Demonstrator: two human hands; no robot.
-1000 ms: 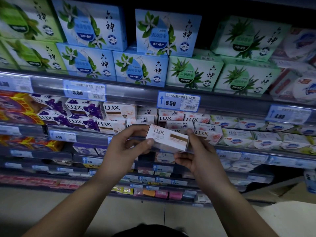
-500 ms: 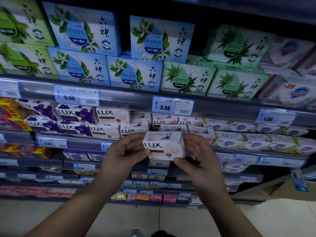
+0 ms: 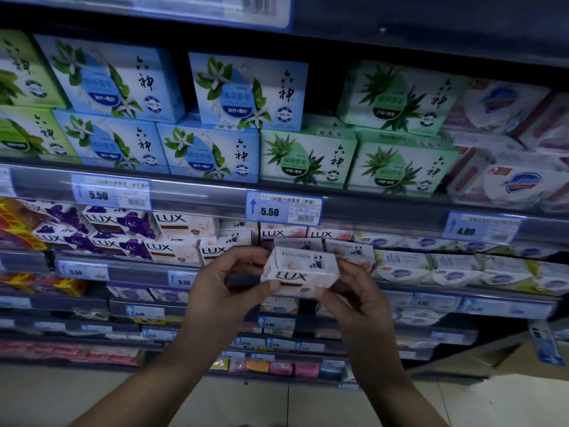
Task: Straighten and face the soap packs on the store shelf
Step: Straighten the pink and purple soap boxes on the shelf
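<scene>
A white LUX soap pack is held between both hands just in front of the middle shelf, its LUX face turned toward me. My left hand grips its left end with thumb and fingers. My right hand holds its right end and underside. Behind it on the shelf sit more white and pink LUX packs, some showing their backs, and purple LUX packs further left.
The shelf above carries blue boxed soaps and green boxed soaps. White wrapped soaps lie right of the LUX row. A blue price tag hangs on the shelf rail. Lower shelves hold small packs above a tiled floor.
The LUX pack has been turned in my hands, from angled with its side showing to its front face toward me, and lifted closer to the LUX row. My view has moved nearer the shelf.
</scene>
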